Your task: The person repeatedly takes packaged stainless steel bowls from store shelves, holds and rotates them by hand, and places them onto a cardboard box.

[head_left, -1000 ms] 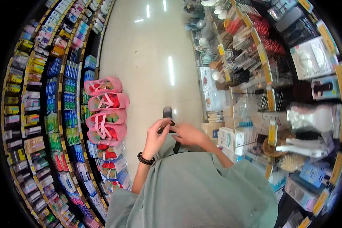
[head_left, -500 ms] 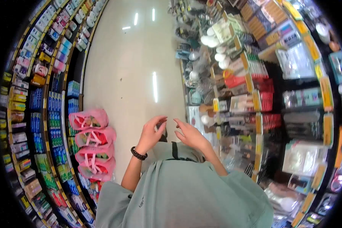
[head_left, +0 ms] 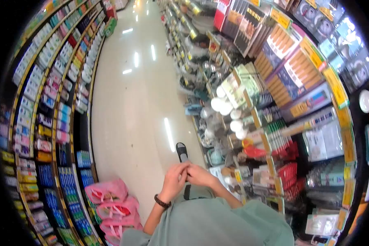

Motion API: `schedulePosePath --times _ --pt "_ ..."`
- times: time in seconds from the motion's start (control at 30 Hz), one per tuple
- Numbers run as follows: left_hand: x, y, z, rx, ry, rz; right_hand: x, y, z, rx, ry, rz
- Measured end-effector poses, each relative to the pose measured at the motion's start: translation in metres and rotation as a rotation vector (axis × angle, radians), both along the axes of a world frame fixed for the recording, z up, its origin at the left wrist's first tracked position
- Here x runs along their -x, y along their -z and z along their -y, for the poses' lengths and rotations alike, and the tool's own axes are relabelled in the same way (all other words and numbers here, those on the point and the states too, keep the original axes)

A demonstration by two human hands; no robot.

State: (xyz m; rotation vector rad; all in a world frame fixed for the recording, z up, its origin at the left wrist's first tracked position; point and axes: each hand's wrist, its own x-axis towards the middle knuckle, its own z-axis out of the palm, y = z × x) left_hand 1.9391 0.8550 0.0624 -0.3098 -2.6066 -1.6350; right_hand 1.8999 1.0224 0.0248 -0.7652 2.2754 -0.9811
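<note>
At my waist, my left hand point(head_left: 174, 180) and my right hand point(head_left: 199, 175) are drawn together, touching at the fingertips. The fingers of both are bent and closed; whether anything small is between them is hidden. A dark braided bracelet point(head_left: 162, 201) circles my left wrist. Below the hands shows the front of my green shirt point(head_left: 229, 223), and just beyond them one foot in a dark sandal point(head_left: 181, 151) is on the floor.
A pale shiny aisle floor point(head_left: 127, 110) runs ahead. Shelves of packaged goods point(head_left: 49, 119) line the left, with pink bags point(head_left: 106, 191) at their foot. On the right, racks hold kitchenware, including boxed wooden-looking items point(head_left: 301, 67) and a red basket point(head_left: 288, 174).
My hands, apart before, have come together and closed. The view has moved forward and tilted up, so the pink bags and shelves sit lower, and a sandalled foot now shows.
</note>
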Motion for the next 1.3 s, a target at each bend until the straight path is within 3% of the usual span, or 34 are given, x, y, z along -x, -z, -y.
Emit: schedulePosePath --times 0.13,0.23,0.57,0.7,0.87,1.1,1.3 --pt "0.096 -0.005 0.014 0.011 0.047 0.045 0.098 -0.01 0.008 0.207 0.045 0.119" --pt "0.176 -0.017 0.021 0.073 0.049 -0.05 0.172 -0.008 0.018 0.147 0.093 0.025" --pt "0.4 -0.064 0.025 0.116 0.122 -0.259 0.377 -0.047 0.029 0.486 0.306 -0.048" --pt "0.475 -0.065 0.027 -0.143 0.22 0.01 0.423 -0.069 0.025 0.668 0.425 0.079" --pt "0.604 -0.079 0.026 -0.024 0.33 -0.251 0.481 -0.085 0.025 0.943 0.564 0.114" --pt "0.804 -0.179 -0.023 -0.014 0.414 -0.816 0.594 -0.139 0.025 1.078 0.74 -0.059" --pt "0.901 -0.209 -0.047 0.097 0.502 -1.033 0.689 -0.182 0.031 1.201 0.973 -0.194"
